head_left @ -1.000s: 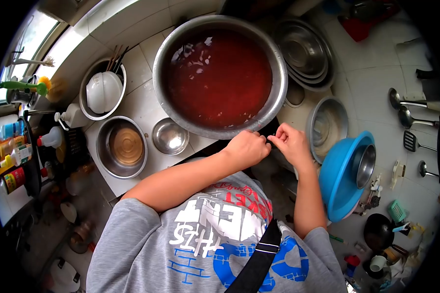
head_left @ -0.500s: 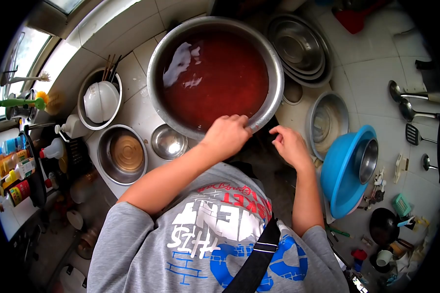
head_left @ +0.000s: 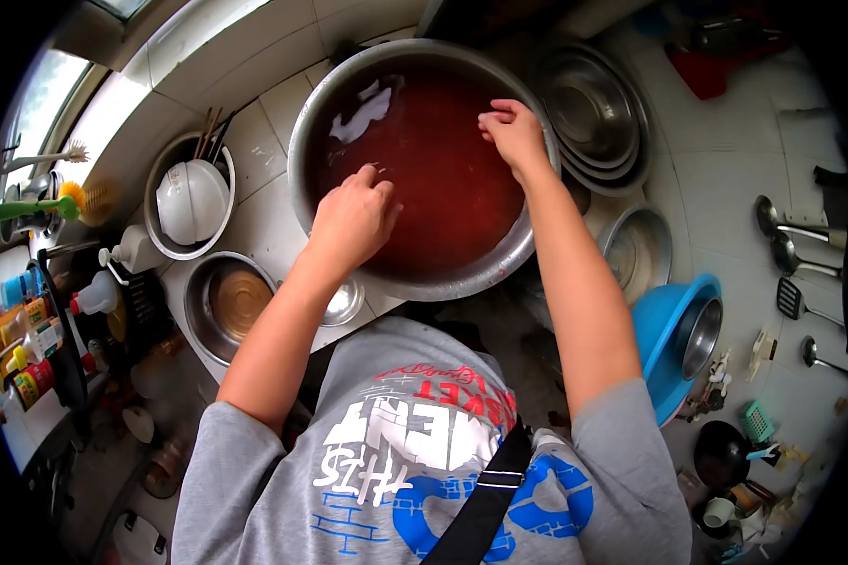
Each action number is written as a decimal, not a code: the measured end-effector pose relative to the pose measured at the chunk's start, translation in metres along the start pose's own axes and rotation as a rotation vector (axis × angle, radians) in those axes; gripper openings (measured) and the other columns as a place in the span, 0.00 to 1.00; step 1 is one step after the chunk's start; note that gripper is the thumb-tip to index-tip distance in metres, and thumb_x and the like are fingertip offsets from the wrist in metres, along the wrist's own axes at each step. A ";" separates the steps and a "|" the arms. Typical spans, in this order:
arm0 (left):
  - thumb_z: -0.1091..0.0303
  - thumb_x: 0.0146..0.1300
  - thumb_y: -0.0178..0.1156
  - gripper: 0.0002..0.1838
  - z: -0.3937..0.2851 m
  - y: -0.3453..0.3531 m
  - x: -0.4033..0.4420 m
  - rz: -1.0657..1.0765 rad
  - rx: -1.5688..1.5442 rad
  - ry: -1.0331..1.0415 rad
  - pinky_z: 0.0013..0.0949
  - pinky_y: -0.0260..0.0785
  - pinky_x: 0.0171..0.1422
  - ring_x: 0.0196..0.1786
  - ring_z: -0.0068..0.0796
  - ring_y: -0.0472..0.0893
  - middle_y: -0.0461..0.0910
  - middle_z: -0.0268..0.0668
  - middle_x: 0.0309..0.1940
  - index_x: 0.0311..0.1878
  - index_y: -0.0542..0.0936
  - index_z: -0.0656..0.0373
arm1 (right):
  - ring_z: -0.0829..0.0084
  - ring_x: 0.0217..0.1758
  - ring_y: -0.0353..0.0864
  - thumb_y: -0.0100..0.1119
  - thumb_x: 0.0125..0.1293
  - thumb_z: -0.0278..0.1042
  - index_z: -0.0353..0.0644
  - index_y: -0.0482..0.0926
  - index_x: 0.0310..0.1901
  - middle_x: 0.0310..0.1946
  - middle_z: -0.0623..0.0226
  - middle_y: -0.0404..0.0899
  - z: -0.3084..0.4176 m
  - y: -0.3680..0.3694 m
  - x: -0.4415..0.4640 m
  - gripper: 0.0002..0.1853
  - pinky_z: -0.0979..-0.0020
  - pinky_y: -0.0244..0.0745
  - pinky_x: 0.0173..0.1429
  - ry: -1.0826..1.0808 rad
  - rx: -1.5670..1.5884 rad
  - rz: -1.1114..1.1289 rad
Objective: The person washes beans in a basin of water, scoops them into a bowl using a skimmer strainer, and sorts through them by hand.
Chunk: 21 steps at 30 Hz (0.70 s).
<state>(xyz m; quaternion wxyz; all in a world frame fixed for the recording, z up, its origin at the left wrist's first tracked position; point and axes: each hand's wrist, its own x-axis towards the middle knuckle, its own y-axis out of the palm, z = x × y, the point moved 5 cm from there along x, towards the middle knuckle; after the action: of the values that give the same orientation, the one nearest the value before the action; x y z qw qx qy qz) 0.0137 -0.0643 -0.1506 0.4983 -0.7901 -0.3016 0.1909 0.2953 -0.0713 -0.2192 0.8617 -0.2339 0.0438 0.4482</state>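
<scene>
A large metal basin [head_left: 424, 285] holds dark red liquid [head_left: 443, 207] with bright window reflections on its surface. My left hand [head_left: 356, 218] hovers over the basin's near left part, its fingers loosely bent and apart. Over the right side, above the liquid, is my right hand [head_left: 516, 137], fingers slightly curled and spread. I see nothing held in either hand. Whether the left fingertips touch the liquid is hard to see.
Left of the basin stand a pot with white bowls [head_left: 193, 202], a pot with brownish contents [head_left: 240, 301] and a small metal bowl [head_left: 346, 303]. Stacked metal basins [head_left: 589, 108] and a blue basin [head_left: 658, 325] are on the right. Utensils [head_left: 791, 299] hang at far right.
My left hand has moved left from the basin's near rim to over the liquid. My right hand has moved up from outside the rim to above the liquid's right side.
</scene>
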 end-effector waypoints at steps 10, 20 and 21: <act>0.66 0.64 0.68 0.08 0.011 -0.019 -0.030 0.033 -0.212 -0.073 0.44 0.81 0.49 0.46 0.45 0.84 0.81 0.40 0.46 0.42 0.86 0.60 | 0.42 0.57 0.81 0.38 0.56 0.09 0.25 0.70 0.60 0.62 0.43 0.71 -0.045 0.056 0.072 0.28 0.48 0.83 0.61 0.504 1.105 -0.210; 0.66 0.65 0.68 0.08 0.014 -0.017 -0.025 0.053 -0.244 -0.063 0.43 0.81 0.51 0.48 0.44 0.84 0.81 0.40 0.48 0.43 0.86 0.60 | 0.50 0.60 0.83 0.41 0.65 0.23 0.23 0.77 0.54 0.54 0.43 0.82 -0.017 0.061 0.066 0.20 0.56 0.82 0.67 0.423 1.337 0.032; 0.66 0.65 0.68 0.09 0.012 -0.017 -0.025 0.055 -0.244 -0.055 0.43 0.81 0.51 0.48 0.44 0.84 0.81 0.39 0.48 0.43 0.86 0.60 | 0.51 0.60 0.83 0.42 0.66 0.24 0.23 0.78 0.53 0.54 0.43 0.82 -0.011 0.057 0.061 0.19 0.56 0.82 0.67 0.396 1.322 0.070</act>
<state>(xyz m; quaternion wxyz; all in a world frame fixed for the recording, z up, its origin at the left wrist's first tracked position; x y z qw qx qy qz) -0.0166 -0.0673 -0.1407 0.3845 -0.8474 -0.3144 0.1878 0.2877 -0.0023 -0.2677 0.7843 0.2645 0.4718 0.3038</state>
